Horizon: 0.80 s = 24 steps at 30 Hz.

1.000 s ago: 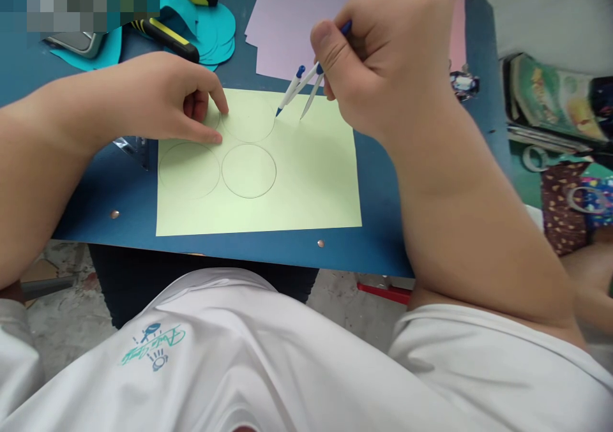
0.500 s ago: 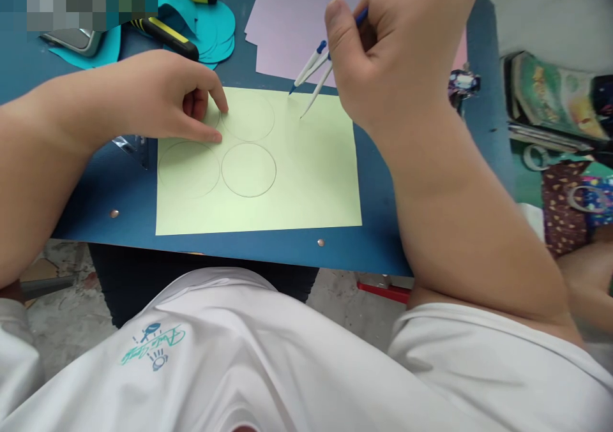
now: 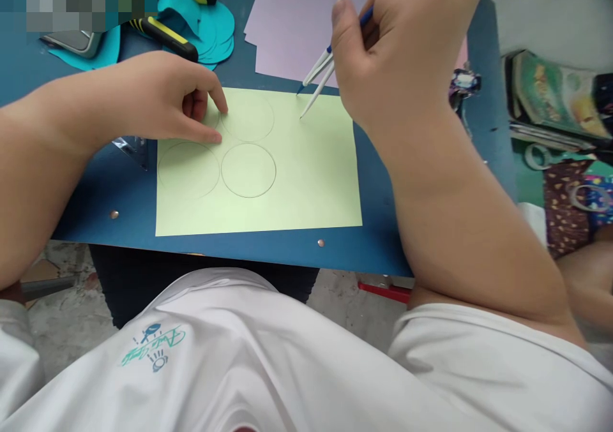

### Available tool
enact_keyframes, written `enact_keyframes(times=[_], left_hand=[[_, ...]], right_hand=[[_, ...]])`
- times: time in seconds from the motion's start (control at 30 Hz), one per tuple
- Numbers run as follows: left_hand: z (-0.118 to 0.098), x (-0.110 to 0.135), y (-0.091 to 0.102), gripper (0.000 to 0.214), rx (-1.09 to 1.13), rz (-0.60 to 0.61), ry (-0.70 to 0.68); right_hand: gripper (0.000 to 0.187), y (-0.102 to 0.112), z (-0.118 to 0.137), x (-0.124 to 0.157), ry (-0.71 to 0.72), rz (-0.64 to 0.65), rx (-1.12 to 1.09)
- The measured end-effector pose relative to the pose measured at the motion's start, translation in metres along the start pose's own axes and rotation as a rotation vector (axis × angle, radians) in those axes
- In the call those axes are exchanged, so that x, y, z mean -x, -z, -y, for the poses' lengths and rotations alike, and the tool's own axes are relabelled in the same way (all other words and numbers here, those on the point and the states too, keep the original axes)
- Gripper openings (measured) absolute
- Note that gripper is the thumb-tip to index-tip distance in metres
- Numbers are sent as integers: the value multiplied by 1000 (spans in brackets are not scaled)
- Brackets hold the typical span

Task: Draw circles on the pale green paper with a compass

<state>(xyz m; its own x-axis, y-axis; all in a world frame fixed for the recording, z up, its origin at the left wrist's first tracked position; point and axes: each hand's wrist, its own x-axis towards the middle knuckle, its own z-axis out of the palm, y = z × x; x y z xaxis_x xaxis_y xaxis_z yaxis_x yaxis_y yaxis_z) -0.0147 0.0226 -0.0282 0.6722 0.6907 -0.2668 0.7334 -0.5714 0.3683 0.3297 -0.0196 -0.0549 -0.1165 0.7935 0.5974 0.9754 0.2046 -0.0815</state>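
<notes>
A pale yellow-green sheet of paper (image 3: 316, 183) lies on the blue table (image 3: 258, 247), with several thin circles drawn on its left and middle parts. My left hand (image 3: 177, 100) rests on the sheet's upper left, thumb and forefinger apart and pressing on the paper, the other fingers curled under. In my right hand (image 3: 383, 55) is a white and blue drawing compass (image 3: 320, 78), pinched at its top. Its legs are slightly spread, one tip at the paper right of the upper circle, the other near the sheet's top edge.
Lilac sheets (image 3: 297, 23) lie beyond the paper. At the upper left are teal paper cutouts (image 3: 218, 30), two yellow-black cutters (image 3: 172, 39) and a grey metal object (image 3: 76, 41). A clear plastic ruler (image 3: 133, 150) sits partly under my left forearm. Packets (image 3: 550, 100) and another person's arm are at right.
The compass has turned slightly: its blue-tipped leg has swung a little to the right, and my right hand has shifted right with it. My left hand stays in place.
</notes>
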Motion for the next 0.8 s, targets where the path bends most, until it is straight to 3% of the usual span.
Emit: enact_keyframes(times=[0.2,0.4,0.67,0.8], left_hand=[[1,0,-2,68,5,-8,2],[1,-1,-3,67,-3,-2,0],[1,0,-1,68,1,-7,-4],[1,0,-1,69,0,-2,-2]], right_hand=[[57,3,3,2,79,8,-97],[53,21,2,2,283,168,-288],[55,18,2,7,292,193,-328],[71,26,7,9,263,233,-365]])
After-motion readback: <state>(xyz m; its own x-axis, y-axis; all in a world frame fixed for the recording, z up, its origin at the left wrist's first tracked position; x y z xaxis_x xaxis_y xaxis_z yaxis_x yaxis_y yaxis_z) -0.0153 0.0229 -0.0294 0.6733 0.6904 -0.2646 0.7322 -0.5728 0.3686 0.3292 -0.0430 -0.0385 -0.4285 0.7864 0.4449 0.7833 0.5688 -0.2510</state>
